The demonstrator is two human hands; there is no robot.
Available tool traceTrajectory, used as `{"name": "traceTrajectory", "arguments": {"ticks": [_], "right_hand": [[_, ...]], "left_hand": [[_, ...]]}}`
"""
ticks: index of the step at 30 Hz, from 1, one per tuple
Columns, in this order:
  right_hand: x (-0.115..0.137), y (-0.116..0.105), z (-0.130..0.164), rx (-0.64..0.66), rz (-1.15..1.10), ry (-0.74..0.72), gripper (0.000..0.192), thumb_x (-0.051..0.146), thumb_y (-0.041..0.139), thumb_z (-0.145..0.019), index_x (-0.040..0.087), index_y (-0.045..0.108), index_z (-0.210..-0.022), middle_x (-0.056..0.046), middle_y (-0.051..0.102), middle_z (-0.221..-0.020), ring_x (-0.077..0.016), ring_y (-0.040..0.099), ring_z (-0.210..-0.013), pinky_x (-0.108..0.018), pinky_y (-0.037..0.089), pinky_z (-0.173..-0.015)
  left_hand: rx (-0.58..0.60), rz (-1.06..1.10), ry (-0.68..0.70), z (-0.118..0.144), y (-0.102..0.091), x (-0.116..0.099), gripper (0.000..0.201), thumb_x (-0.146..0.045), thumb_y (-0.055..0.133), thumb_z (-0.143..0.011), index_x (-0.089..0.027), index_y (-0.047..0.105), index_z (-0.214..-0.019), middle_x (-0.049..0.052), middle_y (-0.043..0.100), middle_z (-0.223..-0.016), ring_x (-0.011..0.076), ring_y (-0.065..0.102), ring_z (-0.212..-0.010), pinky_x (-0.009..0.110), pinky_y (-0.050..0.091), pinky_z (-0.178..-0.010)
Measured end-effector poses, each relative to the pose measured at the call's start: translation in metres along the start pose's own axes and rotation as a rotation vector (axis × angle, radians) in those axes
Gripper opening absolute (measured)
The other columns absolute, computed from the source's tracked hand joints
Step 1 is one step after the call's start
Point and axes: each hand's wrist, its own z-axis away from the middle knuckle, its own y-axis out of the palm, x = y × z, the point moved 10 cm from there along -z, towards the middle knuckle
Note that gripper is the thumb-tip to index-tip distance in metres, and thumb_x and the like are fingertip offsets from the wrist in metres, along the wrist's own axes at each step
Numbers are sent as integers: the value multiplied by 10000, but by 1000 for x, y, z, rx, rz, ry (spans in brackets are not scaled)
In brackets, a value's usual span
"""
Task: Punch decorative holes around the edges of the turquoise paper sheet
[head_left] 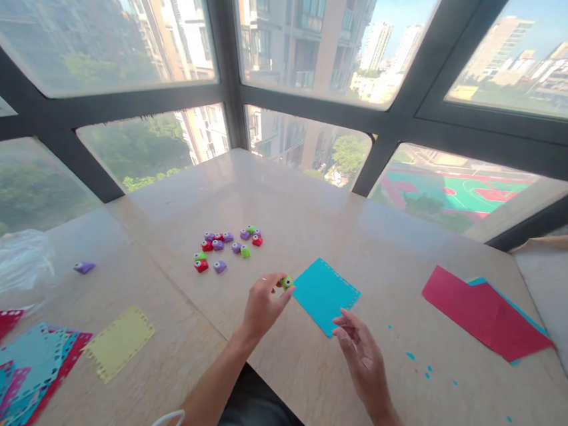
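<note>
Clamping a green punch in the left hand, with the grip together on its small rounded body, just beside the left corner of a blue sheet. Cannot tell from this view whether touching the paper or just short of it. Holding the right hand by the sheet's near right corner, with fingers loosely curled and apart from the thumb, and with nothing visible in that grip; cannot tell whether pressing on the paper at all.

Chief risk: sliding or twisting of the paper on the smooth counter, for want of a firm hold. Likely to give crooked or half-cut holes as a result. Notched along the far right edge, so probably weaker there and easy to tear under a careless tug.

Liable, too, to misjudge the seating of the paper in the punch, with fingers covering much of it. Also at risk of dropping the punch, being so small and pinched mostly by the fingertips.

Easy to brush the loose blue scraps with the right forearm, scattering them or sticking them to skin. Worth minding the cluster of punches beyond the left hand: possible to knock with a wide sweep. Less likely to disturb the red sheet, lying well apart to the right.
</note>
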Motion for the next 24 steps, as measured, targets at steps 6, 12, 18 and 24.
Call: {"name": "traceTrajectory", "arguments": {"ticks": [6,12,18,24], "right_hand": [[20,35,-2,81,-143,-28,485,412,588,-922,267,515,-1379,-114,570,-1319,-192,639,-1072,-296,574,-853],[17,26,-1,42,-166,38,381,426,637,-882,225,666,-1204,-84,700,-1094,-183,690,-918,-250,589,-780],[-3,5,7,36,-140,161,427,490,660,-841,189,706,-1141,-82,734,-972,-178,707,-784,-248,597,-734],[-33,-25,16,-19,-110,331,579,591,691,-763,157,707,-1145,-95,740,-1001,-208,718,-805,-240,599,-740]], "left_hand": [[372,34,317,28,44,-87,211,-247,599,-881,-293,647,-1081,-28,721,-1024,158,672,-947,302,574,-844],[481,-71,429,44,46,-101,298,-315,507,-942,-344,544,-1236,-70,687,-1151,142,660,-1027,282,580,-890],[305,38,385,35,-14,-62,419,-363,609,-893,-332,476,-1289,14,687,-1097,116,662,-806,266,581,-729],[-308,-355,8,-7,-172,72,202,-321,531,-889,-184,630,-1000,39,673,-896,127,612,-762,258,509,-711]]}}
